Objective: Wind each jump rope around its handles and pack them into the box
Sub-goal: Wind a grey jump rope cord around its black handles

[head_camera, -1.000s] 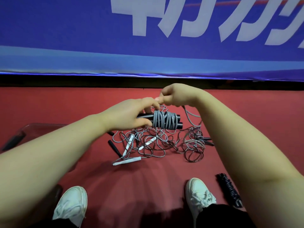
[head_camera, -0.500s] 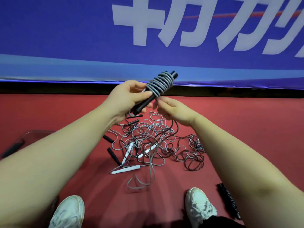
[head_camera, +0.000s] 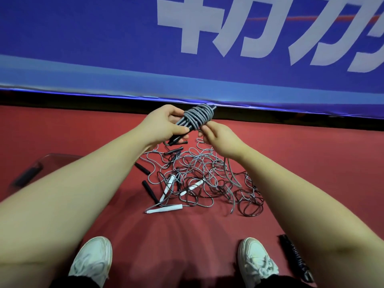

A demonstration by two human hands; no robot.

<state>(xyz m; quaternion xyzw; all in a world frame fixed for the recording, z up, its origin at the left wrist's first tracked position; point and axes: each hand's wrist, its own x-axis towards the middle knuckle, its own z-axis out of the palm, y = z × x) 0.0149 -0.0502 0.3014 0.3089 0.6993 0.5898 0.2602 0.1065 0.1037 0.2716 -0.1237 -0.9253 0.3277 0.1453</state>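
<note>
- The left hand (head_camera: 164,124) is clenched around a pair of black handles (head_camera: 179,132), held side by side and tilted, their far ends pointing up and away.
- A grey cord (head_camera: 199,117) is wound in close turns around the upper part of those handles, in the air above the floor.
- The right hand (head_camera: 219,141) has its fingers (head_camera: 204,129) curled, pinching the grey cord just below the coils. The loose tail hangs from under the wrist down to the floor.
- On the red floor (head_camera: 311,173) below both hands lies a tangled pile of ropes (head_camera: 207,183), grey and dark cords mixed, with white handles (head_camera: 165,209) and loose black grips (head_camera: 149,191) among them.
- A clear box (head_camera: 54,158) stands at the left, partly behind the left forearm; a dark object (head_camera: 29,175) lies in it, too blurred to name.
- A wound black rope (head_camera: 295,256) lies on the floor at the lower right, just beside the right white shoe (head_camera: 257,261); the left white shoe (head_camera: 92,260) is at the lower left.
- A blue banner (head_camera: 83,38) runs along the back, bearing large white characters (head_camera: 239,30) cut off by the frame's edge, so no whole word can be read.
</note>
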